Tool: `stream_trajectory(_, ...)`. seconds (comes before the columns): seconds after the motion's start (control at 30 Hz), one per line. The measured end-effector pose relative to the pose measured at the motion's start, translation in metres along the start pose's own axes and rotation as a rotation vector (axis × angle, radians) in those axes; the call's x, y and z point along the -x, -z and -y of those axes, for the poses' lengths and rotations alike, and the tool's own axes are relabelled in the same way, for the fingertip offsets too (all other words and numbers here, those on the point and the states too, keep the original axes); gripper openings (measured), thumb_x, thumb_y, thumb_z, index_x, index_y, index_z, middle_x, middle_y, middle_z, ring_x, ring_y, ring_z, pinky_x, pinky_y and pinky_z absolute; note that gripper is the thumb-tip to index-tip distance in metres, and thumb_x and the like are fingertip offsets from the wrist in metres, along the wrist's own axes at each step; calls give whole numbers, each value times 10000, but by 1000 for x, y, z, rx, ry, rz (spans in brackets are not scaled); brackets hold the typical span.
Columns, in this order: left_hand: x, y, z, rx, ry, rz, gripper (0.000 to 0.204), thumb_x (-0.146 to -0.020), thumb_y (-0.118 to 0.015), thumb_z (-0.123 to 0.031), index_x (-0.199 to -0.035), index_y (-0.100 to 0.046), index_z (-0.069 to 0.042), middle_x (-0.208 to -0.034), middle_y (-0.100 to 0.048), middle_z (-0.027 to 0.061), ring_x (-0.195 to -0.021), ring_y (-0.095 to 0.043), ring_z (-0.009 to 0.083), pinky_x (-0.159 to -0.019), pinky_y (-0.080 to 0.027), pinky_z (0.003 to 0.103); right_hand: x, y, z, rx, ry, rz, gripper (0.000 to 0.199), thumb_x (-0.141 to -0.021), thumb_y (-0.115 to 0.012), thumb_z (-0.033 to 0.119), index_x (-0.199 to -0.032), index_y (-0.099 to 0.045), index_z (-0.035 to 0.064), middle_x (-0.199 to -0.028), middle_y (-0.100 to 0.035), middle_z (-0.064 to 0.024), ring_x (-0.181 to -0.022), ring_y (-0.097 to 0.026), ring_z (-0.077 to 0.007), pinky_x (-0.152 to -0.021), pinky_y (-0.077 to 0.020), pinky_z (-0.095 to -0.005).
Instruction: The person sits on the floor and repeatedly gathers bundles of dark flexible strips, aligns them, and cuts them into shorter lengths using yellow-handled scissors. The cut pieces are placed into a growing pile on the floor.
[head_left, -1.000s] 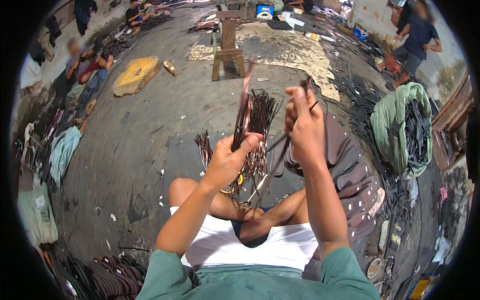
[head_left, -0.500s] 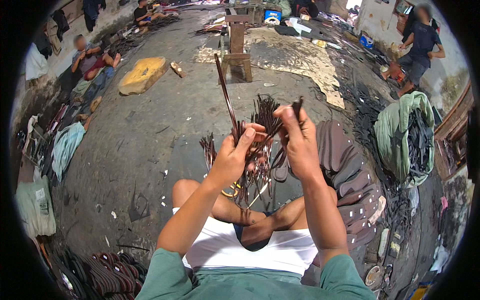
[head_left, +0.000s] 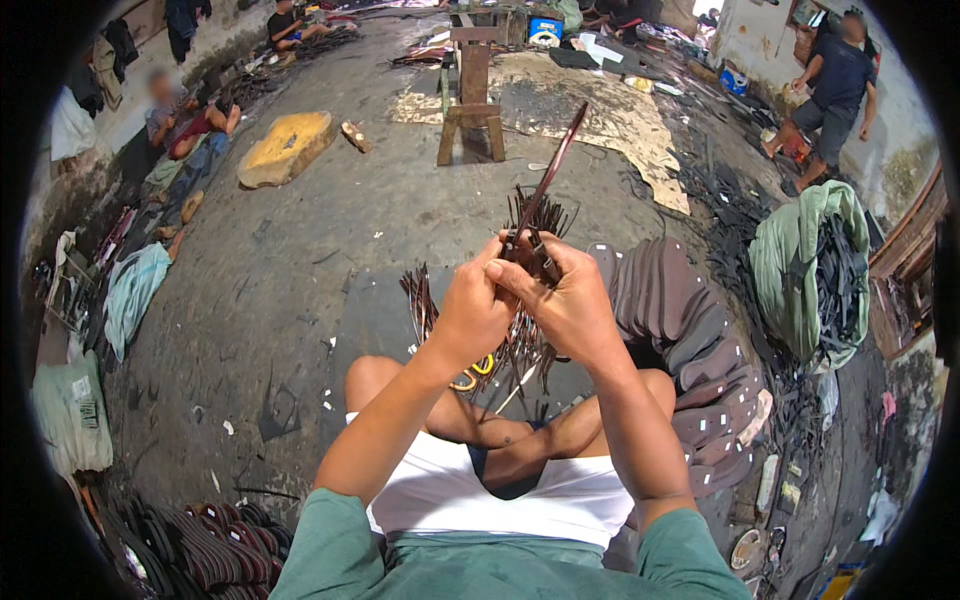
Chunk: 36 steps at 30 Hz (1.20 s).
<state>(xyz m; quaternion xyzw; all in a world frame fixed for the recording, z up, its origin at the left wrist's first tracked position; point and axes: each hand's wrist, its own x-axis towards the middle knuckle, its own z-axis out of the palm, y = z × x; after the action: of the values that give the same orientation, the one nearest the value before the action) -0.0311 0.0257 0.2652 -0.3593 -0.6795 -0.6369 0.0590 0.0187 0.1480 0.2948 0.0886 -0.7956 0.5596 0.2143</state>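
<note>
My left hand (head_left: 474, 308) and my right hand (head_left: 572, 303) meet in front of me, fingers closed on glossy dark brown straps. One long strap (head_left: 558, 165) sticks up from between them, tilting to the right. Shorter dark ends (head_left: 541, 256) show at my fingertips; how they join is hidden by the fingers. Below and behind my hands lies a bunch of similar straps (head_left: 527, 350) on a dark mat, with a smaller bunch (head_left: 417, 300) to the left. Scissors with yellow handles (head_left: 464, 381) lie partly under the strands, by my crossed legs.
Brown sandal soles (head_left: 668, 285) fan out in a curved row on my right; more soles (head_left: 225, 548) are heaped at lower left. A green sack (head_left: 783, 255) of black scraps stands at right. Ahead are a wooden stand (head_left: 473, 100) and a yellow block (head_left: 288, 150). Other people sit or walk farther off.
My hands have come together; the right one moved left and down to the left one. The long strap swung from leaning left to leaning right. A person at right shifted stance.
</note>
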Motion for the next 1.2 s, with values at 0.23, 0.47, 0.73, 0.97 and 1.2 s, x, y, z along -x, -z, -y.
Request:
stream_trajectory(0.23, 2, -3, -2, -67, 72, 49, 188, -896, -473, -16, -1053, -567, 27, -835, -616, 89, -793, -582, 195, -750, -465, 334, 4, 12, -2, -164, -131, 24, 216, -912, -640, 183, -942, -638, -31, -796, -653, -59, -730, -567, -91, -651, -465, -269)
stream_trajectory(0.47, 8, -5, -9, 440, 282, 47, 230, -998, -446, -242, -925, -561, -56, -682, -488, -51, -574, -395, 7, -499, -321, 187, 5, 17, -5, -195, -112, -61, 204, -930, -624, 192, -884, -643, -7, -712, -624, -1, -625, -499, -48, -540, -395, -241)
stream_trajectory(0.73, 15, -10, 0, 345, 333, -39, 246, -991, -512, -285, -882, -568, -71, -719, -531, -41, -595, -438, 16, -503, -359, 185, 10, 1, -18, -247, -91, -313, 226, -916, -654, 232, -861, -664, 13, -673, -561, 48, -589, -444, -31, -513, -357, -229)
stream_trajectory(0.97, 32, -19, -2, 209, 304, 69, 265, -1001, -485, -224, -833, -552, -31, -671, -559, -3, -536, -470, 45, -491, -391, 213, -21, 37, -4, -315, -63, -591, 281, -989, -511, 344, -929, -544, 71, -648, -496, 28, -569, -489, -65, -529, -400, -209)
stream_trajectory(1.2, 36, -27, -4, 242, 355, 87, 269, -1006, -478, -233, -844, -549, -30, -696, -570, 1, -579, -496, 41, -519, -420, 203, -20, 40, 14, -499, -36, -427, 309, -1021, -404, 369, -988, -437, 64, -739, -582, -87, -631, -611, -166, -598, -535, -315)
